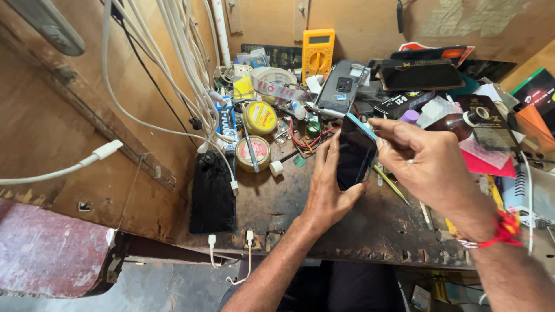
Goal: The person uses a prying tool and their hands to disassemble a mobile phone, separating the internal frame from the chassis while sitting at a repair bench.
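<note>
My left hand (327, 186) grips a dark smartphone (354, 155) with a light blue edge, holding it upright on its side above the workbench, thumb on the near edge and fingers behind. My right hand (419, 160) reaches in from the right, its fingertips pinched at the phone's upper right edge. A red thread band circles my right wrist. I cannot tell whether the right fingers hold a small tool.
The worn wooden workbench (289, 202) carries a yellow multimeter (317, 53), a tape roll (272, 80), two round tins (259, 117), a grey phone back (341, 86), a black phone (420, 74), a brown bottle (457, 123), tweezers and small parts. White cables (185, 63) hang left; a black pouch (212, 193) lies below them.
</note>
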